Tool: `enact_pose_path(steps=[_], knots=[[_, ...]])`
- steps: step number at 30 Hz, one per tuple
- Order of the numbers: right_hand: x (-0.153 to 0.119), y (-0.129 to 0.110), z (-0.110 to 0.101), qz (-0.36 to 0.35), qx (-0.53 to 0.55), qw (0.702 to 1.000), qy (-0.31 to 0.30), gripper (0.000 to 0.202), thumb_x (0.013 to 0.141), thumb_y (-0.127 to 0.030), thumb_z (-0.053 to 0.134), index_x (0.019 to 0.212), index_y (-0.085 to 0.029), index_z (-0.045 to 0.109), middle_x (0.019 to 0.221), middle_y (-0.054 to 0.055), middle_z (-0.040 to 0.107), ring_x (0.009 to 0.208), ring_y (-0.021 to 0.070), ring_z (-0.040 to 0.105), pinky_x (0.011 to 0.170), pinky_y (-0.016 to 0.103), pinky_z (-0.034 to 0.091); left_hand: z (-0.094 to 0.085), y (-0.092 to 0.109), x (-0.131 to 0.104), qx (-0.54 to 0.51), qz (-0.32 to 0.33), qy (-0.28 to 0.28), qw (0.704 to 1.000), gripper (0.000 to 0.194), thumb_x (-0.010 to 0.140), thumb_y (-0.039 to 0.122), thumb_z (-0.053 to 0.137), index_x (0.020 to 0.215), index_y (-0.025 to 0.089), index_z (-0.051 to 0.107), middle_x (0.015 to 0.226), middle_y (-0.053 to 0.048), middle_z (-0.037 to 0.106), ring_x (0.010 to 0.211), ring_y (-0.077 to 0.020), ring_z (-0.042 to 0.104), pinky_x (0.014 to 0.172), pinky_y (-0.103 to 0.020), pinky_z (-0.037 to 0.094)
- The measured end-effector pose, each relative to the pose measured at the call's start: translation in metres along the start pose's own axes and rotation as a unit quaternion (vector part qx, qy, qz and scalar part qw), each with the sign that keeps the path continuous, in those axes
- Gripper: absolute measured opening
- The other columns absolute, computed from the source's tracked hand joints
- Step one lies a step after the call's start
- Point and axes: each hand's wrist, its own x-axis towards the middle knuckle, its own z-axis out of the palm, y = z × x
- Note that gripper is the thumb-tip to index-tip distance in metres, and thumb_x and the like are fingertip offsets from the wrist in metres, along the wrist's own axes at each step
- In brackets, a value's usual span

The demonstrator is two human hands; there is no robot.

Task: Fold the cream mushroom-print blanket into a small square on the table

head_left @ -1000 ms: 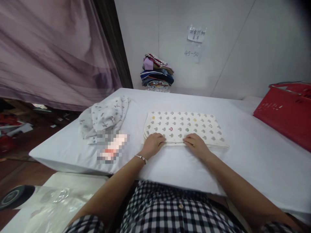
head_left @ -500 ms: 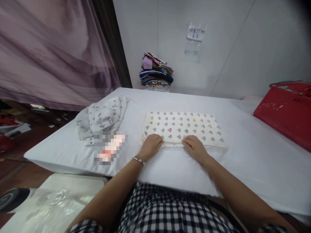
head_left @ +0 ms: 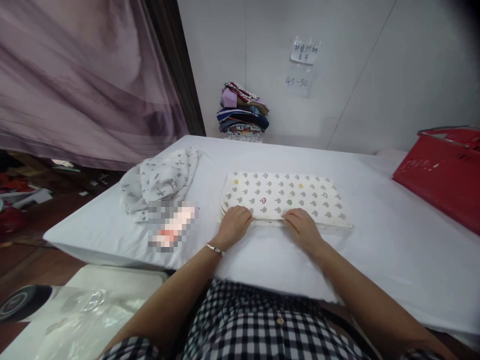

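Note:
A folded white cloth [head_left: 279,195] with grey, red, green and yellow mushroom prints lies flat on the white-covered table [head_left: 262,260]. My left hand [head_left: 236,225] grips its near edge towards the left corner, fingers curled together; a bracelet is on that wrist. Near the middle of the same edge, my right hand [head_left: 301,226] pinches the cloth's layers. The fingertips of both hands are partly hidden by the fabric.
A crumpled printed white cloth [head_left: 161,177] lies on the left, beside a blurred-out item [head_left: 174,225]. Folded clothes [head_left: 243,112] are stacked at the back by the wall. On the right stands a red basket [head_left: 442,175]. A plastic bag [head_left: 90,320] is at lower left.
The view has shifted very slightly. Both hands stay at the cloth's near edge, and the cloth lies almost as before.

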Motion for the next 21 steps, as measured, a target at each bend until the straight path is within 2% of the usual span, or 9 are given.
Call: enact_pose_path(steps=[4, 9, 12, 15, 18, 21], knots=[[-0.0016, -0.0001, 0.0021, -0.021, -0.017, 0.999, -0.036, 0.026, 0.093, -0.025, 0.039, 0.091, -0.018, 0.065, 0.087, 0.008, 0.062, 0.080, 0.0191, 0.052, 0.070, 0.034, 0.041, -0.0020, -0.0021, -0.0046, 0.007, 0.023, -0.032, 0.999, 0.027, 0.092, 0.029, 0.037, 0.077, 0.018, 0.057, 0.079, -0.004, 0.058, 0.079, -0.0165, 0.051, 0.077, -0.034, 0.040], [-0.0036, 0.0012, 0.0043, -0.025, -0.022, 0.999, -0.025, 0.026, 0.093, -0.024, 0.039, 0.092, -0.017, 0.065, 0.087, 0.008, 0.061, 0.079, 0.0188, 0.051, 0.070, 0.033, 0.040, -0.0009, -0.0030, -0.0058, -0.009, 0.021, -0.023, 0.999, 0.027, 0.092, 0.029, 0.037, 0.080, 0.018, 0.059, 0.081, -0.004, 0.059, 0.080, -0.0160, 0.052, 0.078, -0.034, 0.041], [-0.0044, 0.0009, 0.0037, -0.021, -0.021, 0.999, -0.040, 0.028, 0.093, -0.025, 0.038, 0.093, -0.019, 0.065, 0.087, 0.008, 0.061, 0.079, 0.0189, 0.051, 0.070, 0.033, 0.040, -0.0008, -0.0032, -0.0067, -0.020, 0.018, -0.027, 0.999, 0.026, 0.092, 0.029, 0.038, 0.081, 0.019, 0.060, 0.083, -0.004, 0.060, 0.082, -0.0159, 0.053, 0.081, -0.035, 0.041], [-0.0045, 0.0005, 0.0030, -0.014, -0.017, 0.998, -0.059, 0.027, 0.092, -0.030, 0.040, 0.095, -0.020, 0.065, 0.090, 0.008, 0.061, 0.082, 0.0201, 0.052, 0.073, 0.035, 0.041, -0.0013, -0.0037, -0.0089, -0.040, 0.022, -0.046, 0.998, 0.022, 0.089, 0.035, 0.044, 0.088, 0.020, 0.060, 0.090, -0.005, 0.061, 0.087, -0.0171, 0.054, 0.086, -0.038, 0.040], [-0.0053, 0.0018, 0.0030, -0.016, -0.013, 0.998, -0.061, 0.027, 0.091, -0.036, 0.043, 0.099, -0.020, 0.064, 0.093, 0.009, 0.061, 0.086, 0.0220, 0.053, 0.076, 0.038, 0.042, -0.0014, -0.0042, -0.0106, -0.048, 0.020, -0.049, 0.997, 0.025, 0.085, 0.041, 0.051, 0.096, 0.021, 0.059, 0.097, -0.006, 0.060, 0.093, -0.0197, 0.053, 0.086, -0.040, 0.040], [-0.0065, 0.0040, 0.0039, -0.008, 0.003, 0.999, -0.050, 0.027, 0.091, -0.033, 0.042, 0.101, -0.021, 0.064, 0.095, 0.009, 0.061, 0.087, 0.0222, 0.053, 0.077, 0.039, 0.043, -0.0009, -0.0042, -0.0095, -0.039, 0.008, -0.038, 0.998, 0.021, 0.088, 0.035, 0.046, 0.092, 0.020, 0.060, 0.092, -0.006, 0.060, 0.088, -0.0188, 0.053, 0.081, -0.037, 0.041]])
